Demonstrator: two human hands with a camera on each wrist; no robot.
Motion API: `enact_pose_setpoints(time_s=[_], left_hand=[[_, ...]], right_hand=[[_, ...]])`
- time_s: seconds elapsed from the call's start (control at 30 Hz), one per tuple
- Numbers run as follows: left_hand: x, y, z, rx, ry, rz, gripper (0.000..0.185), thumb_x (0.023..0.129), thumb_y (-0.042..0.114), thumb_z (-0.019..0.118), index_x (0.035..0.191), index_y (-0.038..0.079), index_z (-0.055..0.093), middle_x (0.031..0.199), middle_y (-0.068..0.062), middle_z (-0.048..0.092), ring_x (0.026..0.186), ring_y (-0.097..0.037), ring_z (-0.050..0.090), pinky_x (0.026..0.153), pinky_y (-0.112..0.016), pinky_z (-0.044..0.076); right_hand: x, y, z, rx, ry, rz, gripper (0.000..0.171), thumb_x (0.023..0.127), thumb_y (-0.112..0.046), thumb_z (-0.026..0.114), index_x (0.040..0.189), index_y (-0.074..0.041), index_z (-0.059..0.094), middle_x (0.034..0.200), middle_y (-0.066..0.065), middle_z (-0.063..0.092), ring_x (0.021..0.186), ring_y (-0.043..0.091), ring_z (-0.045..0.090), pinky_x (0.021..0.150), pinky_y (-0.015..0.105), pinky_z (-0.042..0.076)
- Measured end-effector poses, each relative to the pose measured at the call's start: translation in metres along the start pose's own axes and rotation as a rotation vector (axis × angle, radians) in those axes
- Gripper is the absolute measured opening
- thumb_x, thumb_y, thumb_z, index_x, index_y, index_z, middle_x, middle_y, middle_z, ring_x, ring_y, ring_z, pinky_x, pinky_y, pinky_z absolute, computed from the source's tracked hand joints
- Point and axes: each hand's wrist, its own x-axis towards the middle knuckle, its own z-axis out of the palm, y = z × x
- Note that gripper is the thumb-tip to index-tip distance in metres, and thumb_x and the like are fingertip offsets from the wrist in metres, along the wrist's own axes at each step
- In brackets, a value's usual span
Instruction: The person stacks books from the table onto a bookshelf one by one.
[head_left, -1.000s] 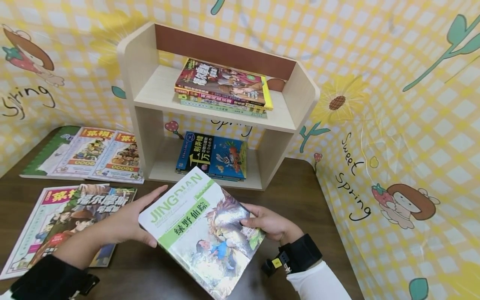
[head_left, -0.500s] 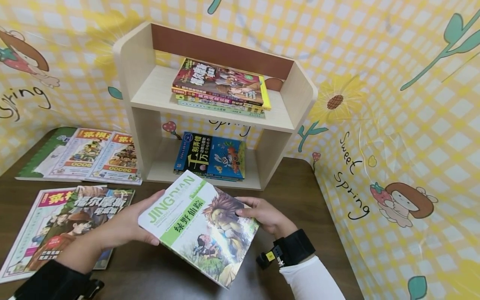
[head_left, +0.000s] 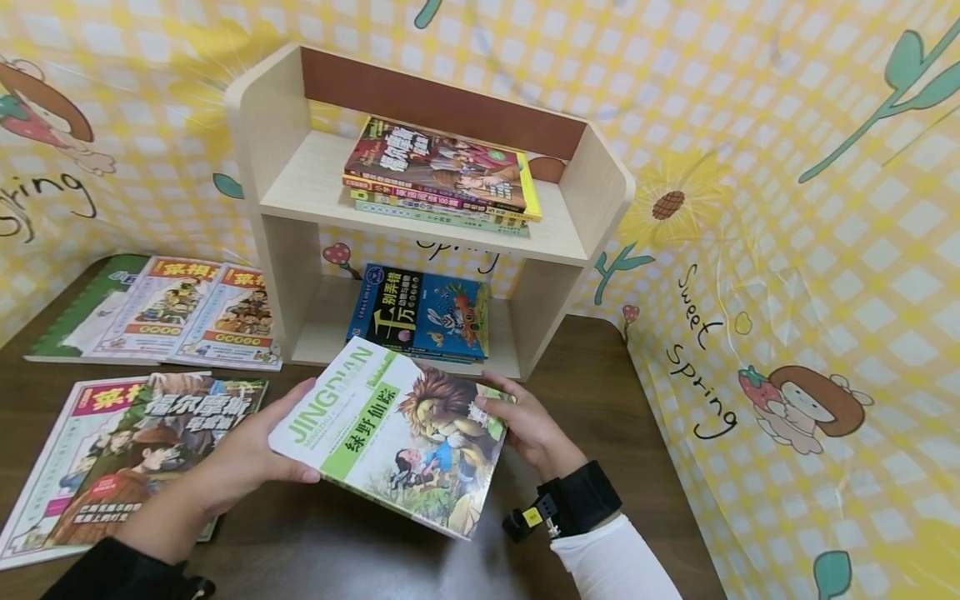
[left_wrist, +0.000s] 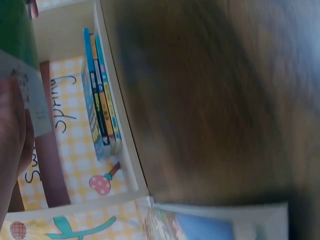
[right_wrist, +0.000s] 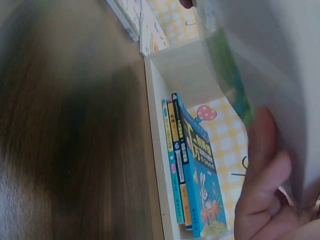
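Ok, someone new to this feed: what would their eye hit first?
Probably the book with the lion cover, held tilted between the left hand and right hand at lower centre. Next, the pale shelf behind it, a dark red book topping its upper stack and a blue one its lower. Around it all, the yellow checked cloth.

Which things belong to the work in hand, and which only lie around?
Likely in the work:
white and green book with lion cover, held by left hand and right hand
perhaps the pale wooden shelf

Seemingly lying around:
large green book
brown illustrated book
black and blue book stack
white magazines with cartoon covers
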Motion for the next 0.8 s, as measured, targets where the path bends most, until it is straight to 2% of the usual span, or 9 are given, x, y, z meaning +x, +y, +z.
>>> enact_pose_setpoints(time_s=[0.07, 0.13, 0.2, 0.27, 0.37, 0.5, 0.63, 0.73, 0.8], left_hand=[[-0.001, 0.0, 0.004, -0.035, 0.028, -0.01, 0.115, 0.07, -0.006, 0.081, 0.153, -0.001, 0.002, 0.132, 0.005, 0.053, 0.091, -0.006, 0.062, 0.072, -0.022, 0.053], [-0.001, 0.0, 0.008, -0.069, 0.044, 0.017, 0.114, 0.07, -0.008, 0.079, 0.153, -0.001, 0.003, 0.123, 0.021, 0.052, 0.091, -0.006, 0.062, 0.073, -0.021, 0.052], [0.0, 0.001, 0.013, -0.085, 0.063, 0.05, 0.113, 0.069, -0.01, 0.078, 0.153, -0.002, 0.003, 0.122, 0.025, 0.052, 0.091, -0.006, 0.062, 0.073, -0.019, 0.052], [0.001, 0.002, 0.018, -0.109, 0.083, 0.073, 0.113, 0.068, -0.012, 0.077, 0.153, -0.002, 0.003, 0.123, 0.023, 0.051, 0.091, -0.006, 0.063, 0.074, -0.019, 0.052], [0.003, 0.004, 0.024, -0.131, 0.111, 0.088, 0.114, 0.068, -0.014, 0.077, 0.153, 0.0, 0.002, 0.126, 0.019, 0.049, 0.092, -0.006, 0.063, 0.075, -0.019, 0.052], [0.009, 0.006, 0.028, -0.124, 0.166, 0.092, 0.115, 0.07, -0.013, 0.077, 0.155, 0.004, 0.0, 0.143, -0.007, 0.042, 0.097, -0.003, 0.062, 0.076, -0.017, 0.052], [0.015, 0.008, 0.03, -0.073, 0.246, 0.083, 0.117, 0.07, -0.012, 0.078, 0.155, 0.005, -0.001, 0.151, -0.03, 0.022, 0.097, 0.003, 0.058, 0.076, -0.013, 0.05], [0.018, 0.009, 0.03, -0.036, 0.293, 0.077, 0.118, 0.069, -0.011, 0.079, 0.155, 0.006, 0.0, 0.149, -0.027, 0.027, 0.096, 0.004, 0.057, 0.076, -0.013, 0.049], [0.02, 0.008, 0.03, -0.009, 0.317, 0.083, 0.117, 0.069, -0.011, 0.079, 0.156, 0.008, 0.003, 0.143, -0.016, 0.039, 0.095, 0.004, 0.058, 0.076, -0.013, 0.05]], right_hand=[[0.0, 0.0, 0.002, 0.04, 0.036, -0.009, 0.06, 0.098, -0.017, 0.055, 0.152, -0.013, 0.029, 0.136, 0.02, 0.049, 0.09, 0.014, 0.062, 0.074, 0.029, 0.052], [0.0, -0.001, 0.004, 0.084, 0.062, -0.023, 0.064, 0.097, -0.018, 0.054, 0.153, -0.011, 0.023, 0.139, 0.022, 0.046, 0.09, 0.013, 0.062, 0.075, 0.028, 0.052], [-0.001, -0.001, 0.007, 0.128, 0.092, -0.034, 0.068, 0.097, -0.019, 0.052, 0.154, -0.011, 0.017, 0.142, 0.023, 0.042, 0.091, 0.013, 0.061, 0.077, 0.026, 0.051], [-0.003, -0.002, 0.01, 0.159, 0.123, -0.052, 0.073, 0.096, -0.019, 0.051, 0.155, -0.012, 0.01, 0.147, 0.023, 0.034, 0.091, 0.013, 0.059, 0.076, 0.025, 0.05], [-0.006, -0.003, 0.017, 0.202, 0.149, -0.083, 0.076, 0.096, -0.017, 0.049, 0.156, -0.018, 0.004, 0.146, 0.025, 0.035, 0.085, 0.012, 0.059, 0.072, 0.023, 0.05], [-0.01, -0.006, 0.025, 0.224, 0.122, -0.11, 0.079, 0.097, -0.016, 0.047, 0.156, -0.027, -0.005, 0.14, 0.026, 0.042, 0.082, 0.012, 0.062, 0.074, 0.026, 0.053], [-0.014, -0.01, 0.032, 0.163, 0.112, -0.112, 0.081, 0.096, -0.02, 0.049, 0.156, -0.025, -0.005, 0.145, 0.023, 0.041, 0.098, 0.02, 0.063, 0.084, 0.029, 0.051], [-0.017, -0.011, 0.035, 0.103, 0.11, -0.142, 0.082, 0.094, -0.018, 0.054, 0.157, -0.02, 0.001, 0.154, 0.016, 0.032, 0.126, 0.027, 0.047, 0.102, 0.036, 0.04], [-0.018, -0.011, 0.037, 0.081, 0.101, -0.17, 0.082, 0.093, -0.015, 0.056, 0.157, -0.018, 0.004, 0.158, 0.012, 0.025, 0.138, 0.03, 0.032, 0.11, 0.042, 0.029]])
